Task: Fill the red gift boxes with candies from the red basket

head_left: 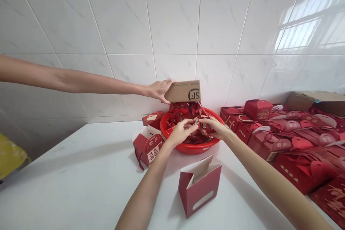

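Over the red plastic basket (199, 149), my two hands are close together. My left hand (181, 132) is closed, thumb and fingers pinched at a small shiny wrapped piece (197, 121). My right hand (217, 128) is curled around a dark red wrapped packet (206, 126); its fingers are partly hidden. Red wrapped packets (176, 115) fill the basket. Nearer to me stands an open red gift box (203, 190), with its white inside showing. Left of the basket is another open red box (147, 147) with a cord handle and pale lettering.
From the left, another person's hand (160, 90) holds a tipped cardboard box (183, 91) above the basket, with red packets below its opening. Many closed red gift boxes (293, 165) crowd the right side. A tiled wall (175, 25) backs the white table (81, 187).
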`<state>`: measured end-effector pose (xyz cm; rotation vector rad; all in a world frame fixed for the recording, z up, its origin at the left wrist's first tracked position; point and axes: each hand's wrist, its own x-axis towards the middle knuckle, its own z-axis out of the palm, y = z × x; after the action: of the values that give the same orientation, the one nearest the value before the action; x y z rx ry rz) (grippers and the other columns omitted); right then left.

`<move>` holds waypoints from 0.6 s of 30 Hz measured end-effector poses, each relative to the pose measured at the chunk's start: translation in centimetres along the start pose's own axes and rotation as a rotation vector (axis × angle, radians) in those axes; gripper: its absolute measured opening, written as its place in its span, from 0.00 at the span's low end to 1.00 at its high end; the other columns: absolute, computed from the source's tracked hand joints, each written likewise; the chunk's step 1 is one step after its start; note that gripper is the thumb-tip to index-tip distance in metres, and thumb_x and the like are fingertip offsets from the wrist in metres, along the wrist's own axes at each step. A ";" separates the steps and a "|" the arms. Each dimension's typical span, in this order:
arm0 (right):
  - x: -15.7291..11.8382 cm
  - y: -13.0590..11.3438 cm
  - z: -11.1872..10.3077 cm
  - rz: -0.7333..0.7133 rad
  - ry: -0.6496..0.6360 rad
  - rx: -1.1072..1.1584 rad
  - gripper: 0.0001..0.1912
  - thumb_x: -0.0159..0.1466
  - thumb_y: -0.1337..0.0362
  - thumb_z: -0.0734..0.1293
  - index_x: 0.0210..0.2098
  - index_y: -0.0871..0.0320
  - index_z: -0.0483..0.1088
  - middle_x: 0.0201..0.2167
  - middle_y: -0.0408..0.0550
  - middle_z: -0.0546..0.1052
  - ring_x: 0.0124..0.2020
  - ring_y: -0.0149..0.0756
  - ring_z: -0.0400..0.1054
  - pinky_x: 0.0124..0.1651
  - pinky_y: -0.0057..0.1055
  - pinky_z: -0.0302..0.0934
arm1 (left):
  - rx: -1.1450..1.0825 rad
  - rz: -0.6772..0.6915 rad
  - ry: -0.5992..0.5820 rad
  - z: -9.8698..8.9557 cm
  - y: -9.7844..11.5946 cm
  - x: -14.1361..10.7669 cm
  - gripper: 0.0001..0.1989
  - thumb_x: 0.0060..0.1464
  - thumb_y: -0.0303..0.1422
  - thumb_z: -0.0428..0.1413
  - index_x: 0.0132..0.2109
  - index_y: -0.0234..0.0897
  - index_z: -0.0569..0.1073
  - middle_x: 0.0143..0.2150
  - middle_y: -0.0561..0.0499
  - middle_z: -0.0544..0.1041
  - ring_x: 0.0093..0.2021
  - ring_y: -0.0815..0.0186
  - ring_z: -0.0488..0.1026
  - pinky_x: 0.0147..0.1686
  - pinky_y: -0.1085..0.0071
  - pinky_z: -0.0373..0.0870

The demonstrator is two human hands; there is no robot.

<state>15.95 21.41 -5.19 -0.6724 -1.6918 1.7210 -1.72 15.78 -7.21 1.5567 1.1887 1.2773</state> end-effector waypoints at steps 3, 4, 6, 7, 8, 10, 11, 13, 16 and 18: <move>-0.3 -0.2 1.0 -0.014 0.007 0.055 0.19 0.53 0.50 0.74 0.33 0.57 0.67 0.19 0.38 0.68 0.18 0.27 0.59 0.21 0.25 0.54 | -0.155 -0.056 -0.044 0.9 0.3 -0.1 0.24 0.54 0.38 0.64 0.56 0.34 0.71 0.42 0.43 0.82 0.39 0.59 0.81 0.38 0.64 0.78; -0.4 -0.2 1.2 -0.025 0.010 0.060 0.20 0.52 0.51 0.75 0.34 0.57 0.67 0.20 0.38 0.69 0.18 0.26 0.59 0.21 0.24 0.54 | -0.209 -0.071 -0.042 1.2 0.3 -0.1 0.25 0.53 0.36 0.65 0.56 0.34 0.71 0.42 0.44 0.82 0.38 0.59 0.81 0.39 0.64 0.78; -0.4 -0.3 1.7 -0.057 0.023 0.038 0.21 0.50 0.52 0.76 0.36 0.58 0.69 0.23 0.39 0.72 0.19 0.24 0.59 0.21 0.24 0.54 | -0.268 -0.089 -0.007 1.4 0.4 -0.1 0.24 0.50 0.33 0.66 0.53 0.35 0.73 0.40 0.46 0.82 0.38 0.59 0.81 0.39 0.64 0.78; -0.3 -0.3 1.8 -0.076 0.049 0.012 0.22 0.49 0.53 0.77 0.37 0.58 0.70 0.25 0.41 0.73 0.19 0.24 0.59 0.22 0.24 0.54 | -0.262 -0.090 0.023 1.4 0.4 0.0 0.22 0.48 0.32 0.67 0.51 0.35 0.74 0.38 0.47 0.82 0.37 0.59 0.81 0.39 0.64 0.78; -0.2 -0.4 1.8 -0.095 0.093 -0.018 0.22 0.48 0.53 0.77 0.36 0.59 0.70 0.26 0.42 0.74 0.20 0.25 0.61 0.23 0.24 0.56 | -0.248 -0.088 0.058 1.4 0.3 0.0 0.21 0.47 0.31 0.67 0.49 0.35 0.75 0.35 0.48 0.81 0.37 0.60 0.80 0.40 0.64 0.77; 0.2 -0.6 1.5 -0.123 0.208 -0.065 0.19 0.48 0.54 0.75 0.33 0.59 0.70 0.28 0.45 0.75 0.24 0.29 0.65 0.26 0.26 0.61 | -0.217 -0.080 0.139 1.2 0.0 0.3 0.18 0.45 0.30 0.68 0.45 0.35 0.76 0.33 0.50 0.80 0.37 0.61 0.79 0.43 0.64 0.76; 0.4 -0.7 1.1 -0.130 0.264 -0.079 0.17 0.49 0.54 0.73 0.31 0.59 0.69 0.27 0.46 0.75 0.26 0.31 0.67 0.28 0.26 0.62 | -0.207 -0.075 0.182 1.0 -0.2 0.4 0.17 0.45 0.29 0.68 0.44 0.35 0.77 0.32 0.51 0.79 0.38 0.62 0.79 0.45 0.64 0.75; 1.0 -1.0 0.1 -0.125 0.336 -0.110 0.13 0.51 0.56 0.69 0.29 0.58 0.66 0.25 0.46 0.74 0.27 0.32 0.67 0.29 0.27 0.63 | -0.202 -0.068 0.266 0.6 -0.7 0.8 0.15 0.45 0.30 0.67 0.42 0.35 0.76 0.33 0.50 0.79 0.40 0.62 0.78 0.47 0.64 0.74; 1.8 -1.1 -1.6 -0.074 0.364 -0.205 0.08 0.51 0.62 0.66 0.29 0.58 0.65 0.21 0.44 0.71 0.25 0.31 0.67 0.29 0.27 0.64 | -0.222 -0.069 0.356 0.1 -1.2 1.2 0.13 0.47 0.31 0.64 0.42 0.35 0.76 0.37 0.48 0.79 0.43 0.61 0.78 0.49 0.63 0.73; 2.2 -0.9 -2.4 -0.023 0.359 -0.305 0.08 0.51 0.65 0.66 0.31 0.58 0.66 0.20 0.42 0.71 0.24 0.32 0.67 0.29 0.28 0.65 | -0.242 -0.071 0.379 0.0 -1.4 1.4 0.12 0.47 0.31 0.63 0.41 0.35 0.76 0.38 0.47 0.79 0.43 0.61 0.78 0.49 0.62 0.73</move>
<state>16.28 24.65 -4.28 -1.0279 -1.7040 1.2430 -1.92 17.43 -8.15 1.1192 1.2503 1.6498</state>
